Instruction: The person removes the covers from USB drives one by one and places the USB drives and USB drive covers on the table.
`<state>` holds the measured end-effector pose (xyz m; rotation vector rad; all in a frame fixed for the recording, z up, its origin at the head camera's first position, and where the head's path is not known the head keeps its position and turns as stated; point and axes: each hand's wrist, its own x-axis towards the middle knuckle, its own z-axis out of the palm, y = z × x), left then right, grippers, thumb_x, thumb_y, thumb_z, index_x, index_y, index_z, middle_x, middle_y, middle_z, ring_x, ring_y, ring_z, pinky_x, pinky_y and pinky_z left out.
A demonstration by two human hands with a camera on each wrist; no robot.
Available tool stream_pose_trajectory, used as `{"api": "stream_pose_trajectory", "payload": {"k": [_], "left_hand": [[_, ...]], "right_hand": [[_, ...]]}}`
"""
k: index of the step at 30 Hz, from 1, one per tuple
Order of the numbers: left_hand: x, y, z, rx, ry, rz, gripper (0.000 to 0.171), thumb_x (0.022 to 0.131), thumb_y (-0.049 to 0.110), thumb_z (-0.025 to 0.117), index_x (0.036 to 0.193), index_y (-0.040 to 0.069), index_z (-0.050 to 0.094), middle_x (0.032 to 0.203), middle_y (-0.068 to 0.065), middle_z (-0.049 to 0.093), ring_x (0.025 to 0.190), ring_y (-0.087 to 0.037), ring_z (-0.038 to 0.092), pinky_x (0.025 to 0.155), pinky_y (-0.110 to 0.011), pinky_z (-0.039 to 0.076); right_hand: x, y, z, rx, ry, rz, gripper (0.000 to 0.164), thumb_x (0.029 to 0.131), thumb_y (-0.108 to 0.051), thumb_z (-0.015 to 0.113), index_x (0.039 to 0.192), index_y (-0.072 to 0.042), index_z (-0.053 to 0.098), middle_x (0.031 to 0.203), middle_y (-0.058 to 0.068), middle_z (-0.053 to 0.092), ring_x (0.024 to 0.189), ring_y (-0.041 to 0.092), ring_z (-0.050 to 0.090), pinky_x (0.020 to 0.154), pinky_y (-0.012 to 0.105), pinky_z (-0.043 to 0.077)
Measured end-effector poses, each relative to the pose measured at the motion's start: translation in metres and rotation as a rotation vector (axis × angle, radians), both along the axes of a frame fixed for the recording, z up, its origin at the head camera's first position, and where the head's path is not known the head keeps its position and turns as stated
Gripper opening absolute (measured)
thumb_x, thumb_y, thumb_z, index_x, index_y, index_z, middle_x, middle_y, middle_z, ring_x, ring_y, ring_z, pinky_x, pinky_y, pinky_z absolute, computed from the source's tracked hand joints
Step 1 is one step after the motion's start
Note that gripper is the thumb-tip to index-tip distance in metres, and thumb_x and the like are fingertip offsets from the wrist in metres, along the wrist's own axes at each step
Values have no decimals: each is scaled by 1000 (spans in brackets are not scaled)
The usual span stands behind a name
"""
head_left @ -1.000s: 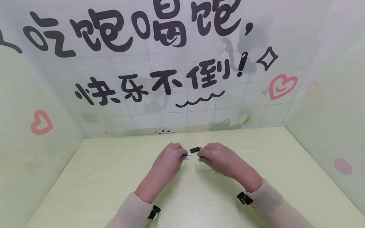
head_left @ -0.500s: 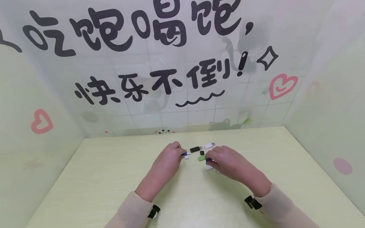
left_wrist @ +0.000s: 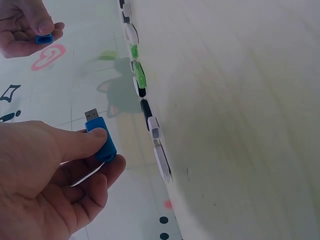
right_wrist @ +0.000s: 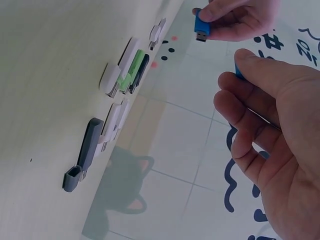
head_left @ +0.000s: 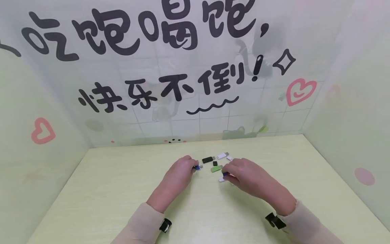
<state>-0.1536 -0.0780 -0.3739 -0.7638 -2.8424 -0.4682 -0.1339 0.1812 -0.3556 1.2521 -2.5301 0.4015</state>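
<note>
My left hand (head_left: 179,174) pinches a blue USB stick (left_wrist: 109,150) between thumb and fingers, its bare metal plug sticking out. To the right, my right hand (head_left: 248,174) pinches a small blue cap (left_wrist: 44,39), mostly covered by the fingers in the right wrist view. Stick and cap are apart, both held over the table. Between the hands lie a green USB stick (head_left: 216,168), a black USB stick (head_left: 208,159) and a small black cap (head_left: 215,163). Just past the right fingers is a white USB stick (head_left: 223,155) with its plug bare.
A white cap (head_left: 229,158) lies behind the right hand, and another white piece (head_left: 222,179) shows below its fingertips. In the right wrist view, a dark USB stick (right_wrist: 90,142) lies beside a dark cap (right_wrist: 72,178). Printed walls enclose the pale table (head_left: 195,210) at back and sides.
My right hand has moved right and slightly toward me with the blue cap, uncovering the green and white sticks and the black cap. My left hand stays nearly in place, turning the blue stick slightly.
</note>
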Motion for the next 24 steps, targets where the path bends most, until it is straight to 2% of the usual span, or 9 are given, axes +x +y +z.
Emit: {"api": "stream_pose_trajectory", "payload": {"k": [6, 10, 17, 24], "left_hand": [[-6, 2, -8, -4, -36, 23, 10, 86, 5, 75, 90, 11, 68, 83, 3, 63, 75, -12, 57, 69, -28, 52], [-10, 3, -11, 10, -94, 21, 10, 87, 4, 73, 87, 10, 65, 82, 2, 64, 74, -12, 56, 69, -28, 51], [-15, 6, -14, 14, -174, 11, 9, 88, 0, 70, 88, 8, 67, 83, 1, 65, 76, -13, 58, 72, -30, 52], [-18, 8, -16, 25, -240, 12, 6, 88, 5, 72, 86, 9, 68, 80, 3, 63, 74, -13, 56, 70, -29, 50]], "right_hand": [[3, 1, -1, -16, 41, 29, 15, 84, -16, 79, 93, -15, 68, 84, -9, 65, 73, 4, 57, 70, 25, 51], [4, 2, 0, -22, 55, 41, 15, 83, -16, 80, 92, -15, 68, 84, -10, 65, 73, 4, 58, 70, 26, 52], [6, 2, 1, -19, 36, 40, 14, 83, -16, 80, 94, -14, 71, 87, -9, 67, 76, 4, 60, 71, 26, 52], [8, 3, 1, -20, 46, 47, 15, 83, -15, 80, 94, -13, 71, 85, -9, 66, 74, 4, 57, 69, 26, 51]]}}
